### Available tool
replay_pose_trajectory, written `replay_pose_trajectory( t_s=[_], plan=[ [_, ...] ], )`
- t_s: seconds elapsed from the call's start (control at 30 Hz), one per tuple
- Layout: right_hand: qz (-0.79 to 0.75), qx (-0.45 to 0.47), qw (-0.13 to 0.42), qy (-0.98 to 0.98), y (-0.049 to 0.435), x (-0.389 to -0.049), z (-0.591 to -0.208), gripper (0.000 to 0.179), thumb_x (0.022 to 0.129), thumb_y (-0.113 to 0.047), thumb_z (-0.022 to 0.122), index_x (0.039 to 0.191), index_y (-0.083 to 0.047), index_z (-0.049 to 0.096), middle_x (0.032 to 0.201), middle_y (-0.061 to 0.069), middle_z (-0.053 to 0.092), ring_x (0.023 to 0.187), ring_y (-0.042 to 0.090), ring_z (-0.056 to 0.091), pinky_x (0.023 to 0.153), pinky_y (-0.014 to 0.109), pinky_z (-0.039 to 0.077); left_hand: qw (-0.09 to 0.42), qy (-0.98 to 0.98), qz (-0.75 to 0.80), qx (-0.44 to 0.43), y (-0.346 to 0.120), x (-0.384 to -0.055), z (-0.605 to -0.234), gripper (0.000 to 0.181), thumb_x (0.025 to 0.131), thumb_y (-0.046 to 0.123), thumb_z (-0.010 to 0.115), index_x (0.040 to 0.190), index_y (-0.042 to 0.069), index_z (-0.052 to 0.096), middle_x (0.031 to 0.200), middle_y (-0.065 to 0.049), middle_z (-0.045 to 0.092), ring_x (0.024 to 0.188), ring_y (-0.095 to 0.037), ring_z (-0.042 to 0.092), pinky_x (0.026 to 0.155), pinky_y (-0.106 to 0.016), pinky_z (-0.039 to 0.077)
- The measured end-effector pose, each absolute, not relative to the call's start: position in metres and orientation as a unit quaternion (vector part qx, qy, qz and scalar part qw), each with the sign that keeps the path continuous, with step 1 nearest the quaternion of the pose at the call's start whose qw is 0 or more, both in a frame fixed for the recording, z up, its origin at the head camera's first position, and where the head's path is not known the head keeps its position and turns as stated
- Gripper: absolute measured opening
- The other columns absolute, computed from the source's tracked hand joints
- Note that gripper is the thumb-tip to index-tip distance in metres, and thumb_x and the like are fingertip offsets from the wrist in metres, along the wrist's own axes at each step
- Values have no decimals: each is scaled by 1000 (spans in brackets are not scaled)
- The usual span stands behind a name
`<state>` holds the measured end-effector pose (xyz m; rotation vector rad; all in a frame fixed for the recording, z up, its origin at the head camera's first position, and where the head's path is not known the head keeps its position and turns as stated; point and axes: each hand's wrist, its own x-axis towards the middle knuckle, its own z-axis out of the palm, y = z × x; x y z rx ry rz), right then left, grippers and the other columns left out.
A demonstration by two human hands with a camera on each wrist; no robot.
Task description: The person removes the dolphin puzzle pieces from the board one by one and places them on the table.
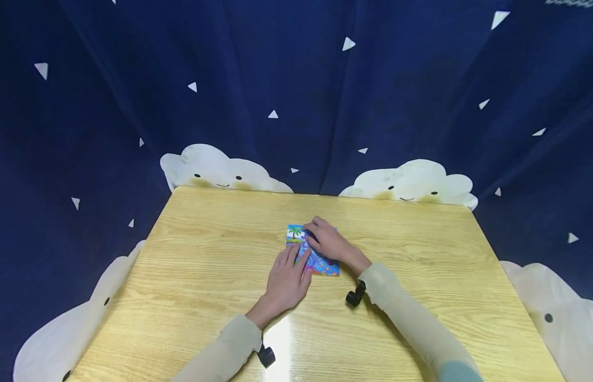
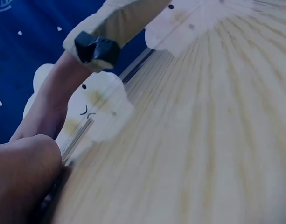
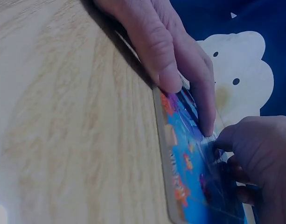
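A flat, brightly printed picture board lies on the wooden table, showing a palm tree and blue sea creatures; fine lines like jigsaw cuts cross it in the right wrist view. My left hand lies at its near left side, with thumb and extended fingers touching the board. Over its upper right part is my right hand. Seen from the right wrist, the right hand's fingers bend down onto the print, close to the left index fingertip. I cannot tell whether they pinch a piece. In the left wrist view, the left hand hides the board.
The light wooden table extends around the board. A dark blue curtain with white triangles and smiling clouds hangs behind and beside it. Small black cameras are strapped at both wrists, under pale sleeves.
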<state>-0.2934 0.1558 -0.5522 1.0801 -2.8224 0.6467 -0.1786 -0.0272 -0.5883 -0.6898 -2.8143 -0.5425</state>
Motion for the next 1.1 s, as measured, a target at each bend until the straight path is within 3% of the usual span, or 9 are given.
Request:
replay_pose_trajectory(
  t_s=[0.23,0.53,0.77,1.1],
  plan=[
    [233,336,-10,-913,150,-301,-551,30,102,-20,65,125,-1,65,104,8,56,91,21,54,86,40,51,84,-956,-155,-236,-20,-177,-586,57,111,35,36,158,3,42,166,-17,34,156,-38,26,127,-50,22],
    [275,348,-48,-895,152,-310,-548,28,98,-22,72,119,-3,66,92,6,53,81,16,47,74,32,42,66,-961,-128,-235,-19,-176,-586,67,111,49,34,161,5,37,168,-12,34,157,-33,23,127,-47,19],
    [276,347,-61,-894,152,-314,-547,30,98,-24,74,120,-5,66,92,5,53,81,14,47,74,31,41,65,-960,-136,-236,-21,-177,-586,61,111,48,33,160,12,41,167,-11,33,157,-33,23,127,-48,18],
    [283,336,-67,-896,153,-311,-548,31,99,-25,73,122,-5,65,93,6,54,82,16,47,75,32,41,68,-956,-147,-243,-21,-176,-586,61,111,47,35,160,11,40,168,-12,33,157,-35,24,126,-49,20]
  ],
)
